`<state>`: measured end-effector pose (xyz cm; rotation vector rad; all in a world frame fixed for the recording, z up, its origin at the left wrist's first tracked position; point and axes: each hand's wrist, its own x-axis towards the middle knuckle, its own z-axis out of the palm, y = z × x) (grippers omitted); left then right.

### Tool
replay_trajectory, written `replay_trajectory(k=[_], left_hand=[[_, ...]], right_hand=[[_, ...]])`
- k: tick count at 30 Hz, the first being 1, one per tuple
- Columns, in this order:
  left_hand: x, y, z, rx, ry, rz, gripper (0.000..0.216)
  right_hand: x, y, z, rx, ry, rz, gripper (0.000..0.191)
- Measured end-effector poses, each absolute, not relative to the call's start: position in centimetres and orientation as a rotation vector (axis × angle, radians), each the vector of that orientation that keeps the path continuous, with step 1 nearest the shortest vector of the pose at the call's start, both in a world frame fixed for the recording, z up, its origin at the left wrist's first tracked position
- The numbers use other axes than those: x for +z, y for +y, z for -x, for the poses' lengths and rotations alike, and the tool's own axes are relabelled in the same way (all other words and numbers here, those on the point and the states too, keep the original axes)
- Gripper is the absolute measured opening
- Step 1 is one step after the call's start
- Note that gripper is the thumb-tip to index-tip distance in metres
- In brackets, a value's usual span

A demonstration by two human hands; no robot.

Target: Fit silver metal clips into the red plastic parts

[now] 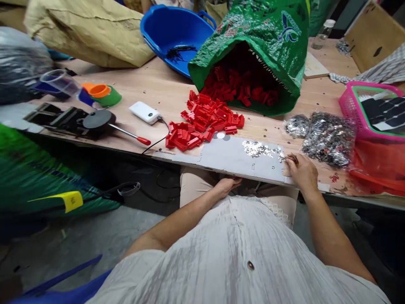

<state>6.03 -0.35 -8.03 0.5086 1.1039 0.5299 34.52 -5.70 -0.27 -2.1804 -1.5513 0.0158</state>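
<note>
My right hand (pixel 303 173) rests at the right end of a grey board (pixel 221 156) on the table edge. Its fingers are drawn together beside a scatter of small shiny metal pieces (pixel 257 148); whatever they pinch is too small to make out. Below the table's front edge, close to my lap, is my left hand (pixel 227 186), its fingertips hidden under the edge. A heap of red plastic parts (pixel 202 116) lies beyond the board, just left of the metal pieces. More of these parts fill the mouth of a green woven sack (pixel 253 55).
At left stand a black hand press with a red-tipped lever (pixel 126 131) and a white power bank (pixel 144 112) with a cable. Behind is a blue basin (pixel 155 27). On the right lie a clear bag of metal pieces (pixel 330 137) and a pink basket (pixel 349 103).
</note>
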Motion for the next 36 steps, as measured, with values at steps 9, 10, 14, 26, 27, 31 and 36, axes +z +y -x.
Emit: replay_trajectory(k=[9, 10, 14, 26, 27, 31, 36], left_hand=[[-4.7, -1.2, -4.3, 0.456, 1.098, -0.859, 0.015], [-3.9, -1.1, -3.5, 0.420, 1.081, -0.899, 0.013], [-0.9, 0.4, 0.0, 0.411, 1.070, -1.115, 0.013], [2.2, 11.5, 0.7, 0.878, 1.588, -2.083, 0.055], [1.9, 11.8, 0.3, 0.858, 1.580, -2.106, 0.057], [1.3, 12.2, -0.1, 0.867, 1.543, -2.235, 0.053], [2.1, 12.2, 0.1, 0.898, 1.511, -2.303, 0.036]], right_hand=[[-0.5, -5.7, -34.1, -0.110, -1.560, 2.192, 0.031], [-0.5, -5.7, -34.1, -0.120, -1.569, 2.191, 0.032], [-0.5, -5.6, -34.0, -0.125, -1.628, 2.164, 0.028], [-1.3, -5.1, -34.4, -0.057, -1.454, 2.198, 0.025], [-1.4, -5.1, -34.6, -0.044, -1.421, 2.223, 0.027], [-2.0, -5.2, -34.9, -0.036, -1.356, 2.249, 0.033], [-2.1, -5.2, -34.9, -0.045, -1.378, 2.194, 0.035]])
